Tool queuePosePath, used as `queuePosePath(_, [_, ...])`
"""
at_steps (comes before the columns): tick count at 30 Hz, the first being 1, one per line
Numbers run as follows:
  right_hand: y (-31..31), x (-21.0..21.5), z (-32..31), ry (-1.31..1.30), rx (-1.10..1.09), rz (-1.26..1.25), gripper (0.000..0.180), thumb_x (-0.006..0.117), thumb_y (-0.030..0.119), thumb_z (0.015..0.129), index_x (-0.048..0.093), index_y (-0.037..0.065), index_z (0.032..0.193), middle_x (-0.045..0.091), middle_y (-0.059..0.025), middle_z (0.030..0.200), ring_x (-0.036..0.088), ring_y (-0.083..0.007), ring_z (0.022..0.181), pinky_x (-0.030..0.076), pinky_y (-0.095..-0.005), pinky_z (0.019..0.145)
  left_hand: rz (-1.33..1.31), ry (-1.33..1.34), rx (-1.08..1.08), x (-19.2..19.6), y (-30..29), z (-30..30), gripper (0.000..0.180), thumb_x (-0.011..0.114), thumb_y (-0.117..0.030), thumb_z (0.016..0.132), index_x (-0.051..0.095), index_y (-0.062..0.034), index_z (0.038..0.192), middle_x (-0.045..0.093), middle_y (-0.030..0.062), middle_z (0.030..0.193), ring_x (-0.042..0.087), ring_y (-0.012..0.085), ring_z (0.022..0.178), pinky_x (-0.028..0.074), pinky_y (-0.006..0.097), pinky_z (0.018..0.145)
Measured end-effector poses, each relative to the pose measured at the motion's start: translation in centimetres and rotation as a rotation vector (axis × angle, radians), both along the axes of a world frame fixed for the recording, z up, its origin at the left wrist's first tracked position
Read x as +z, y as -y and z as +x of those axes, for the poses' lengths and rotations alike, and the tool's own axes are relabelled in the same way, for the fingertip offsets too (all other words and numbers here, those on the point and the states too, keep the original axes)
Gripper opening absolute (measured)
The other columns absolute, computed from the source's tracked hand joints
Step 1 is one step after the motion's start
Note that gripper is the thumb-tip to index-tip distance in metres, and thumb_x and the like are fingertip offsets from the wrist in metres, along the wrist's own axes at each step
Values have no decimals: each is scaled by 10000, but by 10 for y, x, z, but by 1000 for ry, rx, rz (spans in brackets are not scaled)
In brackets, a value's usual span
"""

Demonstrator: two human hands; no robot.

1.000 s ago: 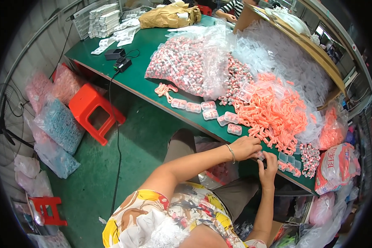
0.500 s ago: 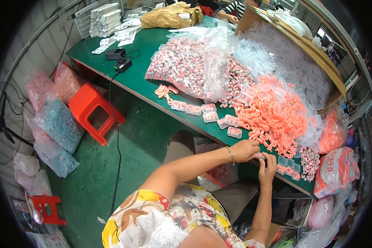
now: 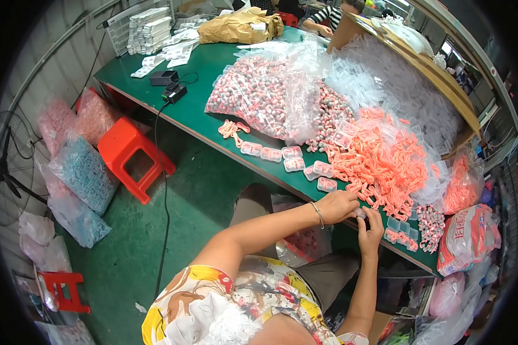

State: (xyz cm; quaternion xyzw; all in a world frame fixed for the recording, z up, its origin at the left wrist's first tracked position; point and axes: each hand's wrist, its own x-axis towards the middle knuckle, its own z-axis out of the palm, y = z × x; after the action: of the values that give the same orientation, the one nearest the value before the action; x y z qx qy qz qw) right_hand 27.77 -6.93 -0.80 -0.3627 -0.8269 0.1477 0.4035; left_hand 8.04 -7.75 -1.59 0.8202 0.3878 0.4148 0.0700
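My left hand (image 3: 338, 206), with a bracelet at the wrist, and my right hand (image 3: 372, 229) meet at the table's near edge. Between their closed fingers is a small clear plastic case (image 3: 360, 213), mostly covered, so its contents cannot be made out. Just beyond lies a heap of orange looped cords (image 3: 380, 164). To the right of my hands sit open clear cases (image 3: 398, 225), some with orange pieces in them, beside a small pile of pink-and-grey earplugs (image 3: 430, 227). Several closed, filled cases (image 3: 294, 164) line the edge to the left.
A large bag of pink-and-grey pieces (image 3: 250, 95) lies mid-table. Behind the cords, a tipped cardboard box (image 3: 443, 75) spills clear cases. A red stool (image 3: 133, 158) and filled bags (image 3: 86, 172) stand on the left floor. A person in stripes (image 3: 319, 23) is across the table.
My hands stay together on the small case, with a slight shift of the fingers. The whole view has moved a little. The piles and the cases on the table look the same.
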Motion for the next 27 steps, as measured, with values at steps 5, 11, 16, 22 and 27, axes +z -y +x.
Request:
queuePosePath(5, [4, 1, 3, 5, 8, 6, 307, 677, 21, 786, 633, 5, 1090, 617, -165, 1034, 603, -314, 961, 473, -373, 860, -39, 37, -33, -4, 3, -1, 268, 687, -213, 792, 587, -47, 977, 552, 117, 881, 591, 329, 842, 481, 417, 729])
queuePosePath(11, [3, 25, -5, -12, 36, 57, 353, 696, 27, 771, 624, 11, 1116, 617, -163, 1076, 595, -319, 978, 473, -373, 862, 18, 154, -98, 24, 3, -14, 281, 696, -190, 781, 583, -30, 983, 556, 158, 972, 579, 339, 884, 502, 412, 749])
queuePosePath(16, [10, 54, -13, -169, 37, 30, 500, 750, 4, 706, 569, 30, 1171, 581, -149, 1176, 590, -241, 971, 482, -319, 818, -126, 170, -147, 66, 16, -23, 443, 725, -153, 778, 564, -36, 1174, 565, 160, 1102, 596, 329, 955, 502, 382, 817])
queuePosePath(22, [17, 46, -11, -337, -5, 64, 400, 759, 3, 707, 591, 19, 1070, 596, -143, 1143, 601, -239, 974, 493, -332, 819, -90, 150, -66, 82, 24, -21, 496, 752, -160, 748, 544, -23, 1177, 563, 159, 1136, 596, 331, 1006, 504, 391, 839])
queuePosePath(27, [18, 42, -13, -257, -31, 143, 356, 757, 12, 716, 606, 6, 1039, 614, -151, 1080, 609, -286, 971, 494, -358, 839, -48, 124, -47, 80, 26, -20, 516, 765, -147, 733, 545, -16, 1181, 566, 163, 1119, 592, 332, 997, 502, 386, 829])
